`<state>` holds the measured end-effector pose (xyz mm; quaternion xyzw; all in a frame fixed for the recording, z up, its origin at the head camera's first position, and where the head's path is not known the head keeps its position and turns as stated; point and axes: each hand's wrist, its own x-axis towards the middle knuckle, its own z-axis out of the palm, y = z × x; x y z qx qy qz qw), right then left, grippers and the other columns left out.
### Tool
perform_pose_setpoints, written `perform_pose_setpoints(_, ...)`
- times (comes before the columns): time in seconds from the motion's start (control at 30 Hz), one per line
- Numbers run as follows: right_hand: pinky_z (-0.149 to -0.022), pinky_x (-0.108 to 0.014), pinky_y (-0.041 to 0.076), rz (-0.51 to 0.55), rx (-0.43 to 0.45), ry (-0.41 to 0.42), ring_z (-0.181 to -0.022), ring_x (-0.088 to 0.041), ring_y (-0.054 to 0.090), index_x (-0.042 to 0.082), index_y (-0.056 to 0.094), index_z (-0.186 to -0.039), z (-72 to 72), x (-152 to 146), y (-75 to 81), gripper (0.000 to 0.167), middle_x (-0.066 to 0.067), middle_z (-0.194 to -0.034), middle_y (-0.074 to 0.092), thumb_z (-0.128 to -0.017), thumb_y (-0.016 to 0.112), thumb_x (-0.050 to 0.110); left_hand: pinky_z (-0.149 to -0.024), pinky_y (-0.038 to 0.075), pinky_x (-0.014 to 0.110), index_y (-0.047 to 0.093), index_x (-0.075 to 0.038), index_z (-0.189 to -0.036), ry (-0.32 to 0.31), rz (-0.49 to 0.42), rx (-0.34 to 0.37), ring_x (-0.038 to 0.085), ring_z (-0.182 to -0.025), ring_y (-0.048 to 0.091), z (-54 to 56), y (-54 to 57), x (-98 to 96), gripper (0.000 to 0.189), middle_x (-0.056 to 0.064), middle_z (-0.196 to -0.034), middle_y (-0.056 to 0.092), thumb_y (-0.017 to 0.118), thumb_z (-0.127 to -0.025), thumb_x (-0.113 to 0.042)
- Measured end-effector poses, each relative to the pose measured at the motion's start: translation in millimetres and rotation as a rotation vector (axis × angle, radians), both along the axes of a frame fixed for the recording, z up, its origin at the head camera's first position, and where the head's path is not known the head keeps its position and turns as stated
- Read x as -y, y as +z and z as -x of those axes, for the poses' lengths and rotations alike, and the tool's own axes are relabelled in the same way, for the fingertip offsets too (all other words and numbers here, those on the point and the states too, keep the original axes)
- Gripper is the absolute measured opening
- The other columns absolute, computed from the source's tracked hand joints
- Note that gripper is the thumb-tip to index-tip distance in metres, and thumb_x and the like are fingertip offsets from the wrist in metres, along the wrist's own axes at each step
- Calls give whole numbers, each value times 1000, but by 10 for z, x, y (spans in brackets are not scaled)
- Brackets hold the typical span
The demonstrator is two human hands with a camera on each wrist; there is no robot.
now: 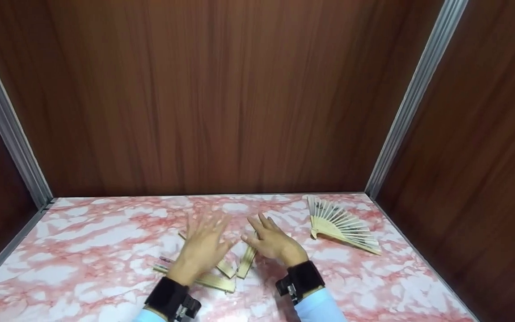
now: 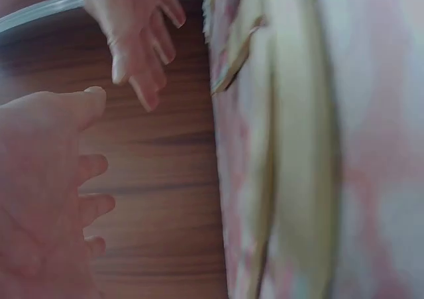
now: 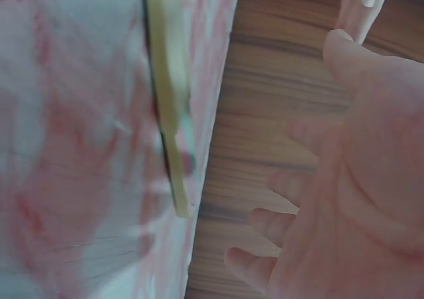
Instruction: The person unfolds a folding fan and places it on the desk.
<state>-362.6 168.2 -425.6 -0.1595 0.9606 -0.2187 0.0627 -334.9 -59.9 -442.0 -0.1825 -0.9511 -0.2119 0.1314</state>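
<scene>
Both hands hover palm down over the table, fingers spread and straight, holding nothing. Beneath my left hand (image 1: 204,246) lie two folded hand fans, a front one (image 1: 216,282) and one behind it (image 1: 225,269); the hand hides their middles. A third folded fan (image 1: 246,263) lies by the fingertips of my right hand (image 1: 276,241), which covers its far end. In the left wrist view the pale folded fan (image 2: 298,126) lies below the raised palm. The right wrist view has a folded fan (image 3: 167,73) on the table, apart from the fingers.
A spread fan (image 1: 344,226) with pale ribs lies at the back right of the red-and-white marbled table (image 1: 83,268). Brown wood-grain panels (image 1: 213,98) rise behind and at both sides, with metal posts (image 1: 414,94) at the corners. Black straps (image 1: 306,279) with small cameras circle the wrists.
</scene>
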Motion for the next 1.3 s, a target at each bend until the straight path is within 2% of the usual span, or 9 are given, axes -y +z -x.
perform_pose_setpoints(0.23,-132,-73,28,-17,64,-35,-170,-45,17,32,29,-173,20,-7,-75,78,-13,-184,15,-107,46,71,-134,6,79,36,-15,-170,-160,42,158,46,-168,21,-65,-111,-144,71,15,-179,31,58,-110,-46)
perform_pose_setpoints(0.4,-131,-70,35,-60,98,-47,-167,-47,25,24,34,-172,36,-2,-99,77,-18,-184,16,-107,54,60,-135,10,76,34,-11,-170,-253,58,257,45,-168,25,-79,-147,-196,79,12,-180,32,59,-108,-51)
perform_pose_setpoints(0.7,-129,-66,39,-68,125,-15,-162,-46,38,20,46,-166,49,10,-133,75,-24,-180,23,-98,69,45,-138,21,66,41,-6,-166,-277,67,371,45,-165,33,-89,-213,-234,77,14,-173,45,65,-106,-49)
perform_pose_setpoints(0.9,-127,-62,44,-60,69,52,-153,-45,51,14,53,-161,61,34,-141,69,-28,-175,32,-97,68,36,-136,31,58,45,0,-162,-289,84,364,42,-163,38,-102,-181,-238,78,18,-170,48,72,-102,-42)
perform_pose_setpoints(0.97,-124,-61,48,-26,50,91,-146,-44,59,9,55,-158,76,52,-144,65,-29,-169,43,-98,68,30,-135,33,57,45,2,-162,-296,76,365,42,-161,41,-105,-165,-241,80,19,-169,48,74,-101,-40)
perform_pose_setpoints(1.1,-122,-60,49,141,78,102,-137,-39,63,-1,53,-156,102,80,-166,64,-28,-155,60,-98,69,19,-127,45,55,44,4,-161,-323,27,388,37,-149,56,-104,-146,-238,81,21,-164,54,78,-98,-33)
perform_pose_setpoints(1.2,-101,-52,62,441,239,-12,-120,-34,67,-4,41,-162,107,103,-171,71,-29,-157,56,-98,68,13,-105,58,43,54,1,-150,-347,-38,403,23,-117,66,-94,-151,-230,67,14,-139,67,79,-94,-23)
perform_pose_setpoints(1.27,-93,-41,62,680,345,-120,-114,-29,66,-4,34,-165,117,126,-161,76,-30,-163,47,-98,66,9,-97,58,42,53,1,-150,-347,-77,398,19,-107,63,-89,-149,-231,68,11,-131,68,79,-89,-14)
perform_pose_setpoints(1.3,-91,-38,62,801,389,-169,-111,-28,66,-5,29,-166,126,138,-158,78,-30,-163,45,-97,64,6,-98,58,43,53,3,-150,-341,-90,389,20,-108,64,-88,-150,-235,70,13,-132,68,78,-86,-10)
